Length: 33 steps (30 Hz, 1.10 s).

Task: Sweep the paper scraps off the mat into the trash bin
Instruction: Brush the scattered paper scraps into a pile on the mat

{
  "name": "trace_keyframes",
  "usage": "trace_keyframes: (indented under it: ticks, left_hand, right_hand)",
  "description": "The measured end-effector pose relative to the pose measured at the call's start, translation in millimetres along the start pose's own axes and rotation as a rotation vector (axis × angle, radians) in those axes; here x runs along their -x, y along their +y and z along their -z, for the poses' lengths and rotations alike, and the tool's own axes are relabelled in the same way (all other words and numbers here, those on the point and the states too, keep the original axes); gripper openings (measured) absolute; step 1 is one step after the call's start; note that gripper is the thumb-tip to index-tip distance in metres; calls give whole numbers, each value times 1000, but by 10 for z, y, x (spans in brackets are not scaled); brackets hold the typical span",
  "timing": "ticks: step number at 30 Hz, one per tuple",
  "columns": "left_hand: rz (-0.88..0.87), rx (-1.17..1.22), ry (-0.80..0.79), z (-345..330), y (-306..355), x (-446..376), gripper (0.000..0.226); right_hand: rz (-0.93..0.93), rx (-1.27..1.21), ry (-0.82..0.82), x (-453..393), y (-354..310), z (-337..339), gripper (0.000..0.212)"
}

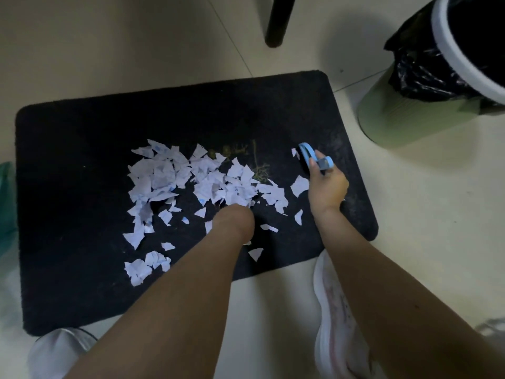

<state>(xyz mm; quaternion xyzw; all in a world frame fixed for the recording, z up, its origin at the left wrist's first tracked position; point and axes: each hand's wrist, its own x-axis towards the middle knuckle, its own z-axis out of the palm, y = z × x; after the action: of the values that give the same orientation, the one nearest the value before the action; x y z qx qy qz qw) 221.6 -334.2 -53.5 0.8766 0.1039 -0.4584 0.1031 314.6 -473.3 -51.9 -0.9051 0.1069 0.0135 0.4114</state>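
Note:
White paper scraps (191, 181) lie heaped across the middle of a black mat (82, 149), with a few loose ones toward its near edge. My left hand (235, 218) reaches down into the near side of the heap. It is bent at the wrist, so its fingers are hidden. My right hand (326, 187) hovers over the mat's right part and grips a small light-blue brush (311, 157) by its handle, right of the scraps. The green trash bin (404, 116), with a white rim and a black liner, stands on the floor beyond the mat's far right corner.
A dark chair leg (278, 20) stands on the pale tiled floor behind the mat. Dry plant bits (258, 165) lie among the scraps. My white shoes (336, 310) rest at the mat's near edge. Something green (5, 201) shows at the left edge.

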Motion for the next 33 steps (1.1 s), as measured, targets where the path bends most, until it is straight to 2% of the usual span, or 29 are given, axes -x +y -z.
trace_keyframes:
  ticks: [3,6,10,13,15,17,20,22,25,28,31,33]
  left_hand:
    - [-49,-30,-68,-81,119,-49,28]
    - [-42,-49,-106,-88,180,-60,30]
    - [-44,-94,-121,-60,211,-58,31]
    - [-58,-113,-132,-90,208,-93,31]
    - [-65,-117,-139,-108,197,-109,32]
    - [-69,-114,-135,-107,190,-112,31]
    - [-68,-110,-127,-106,188,-117,31]
    - [-65,-114,-126,-90,203,-120,30]
    - [-66,-114,-132,-77,219,-124,30]
    - [-70,-109,-128,-63,217,-136,29]
    - [-86,-116,-129,-57,207,-159,29]
    - [-90,-119,-129,-48,199,-166,30]
  right_hand:
    - [-16,180,31,-17,99,100,31]
    - [-48,299,-28,27,192,92,34]
    - [-65,273,-165,315,141,-135,34]
    - [6,175,-247,501,19,-249,33]
    - [22,110,-190,469,-27,-173,32]
    - [9,119,-47,330,14,15,31]
    - [-103,198,123,56,276,357,33]
    - [-180,220,143,-38,446,476,34]
    - [-209,290,49,29,452,372,34]
    - [-153,313,-104,228,244,66,31]
    - [-59,230,-226,418,59,-182,31]
    - [-28,186,-230,443,8,-206,30]
